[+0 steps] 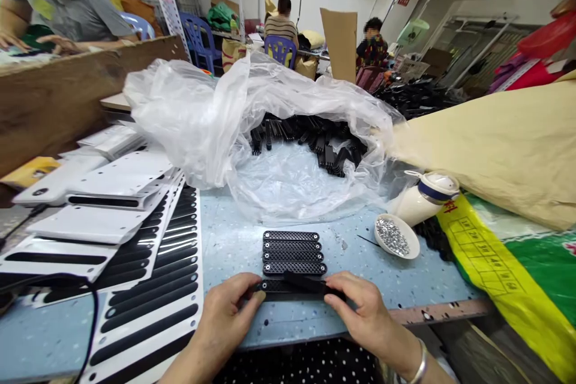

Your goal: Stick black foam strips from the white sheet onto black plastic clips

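My left hand and my right hand both pinch a black perforated plastic strip lying flat at the near edge of the blue table; a smaller black piece sits on top of it between my fingers. Three matching black strips lie in a neat row just beyond it. A clear plastic bag holding many more black parts lies open farther back.
White panels with black slotted strips are stacked on the left. A small white bowl of silver screws and a white jug stand on the right, beside tan and yellow-green sacks. Other people sit behind.
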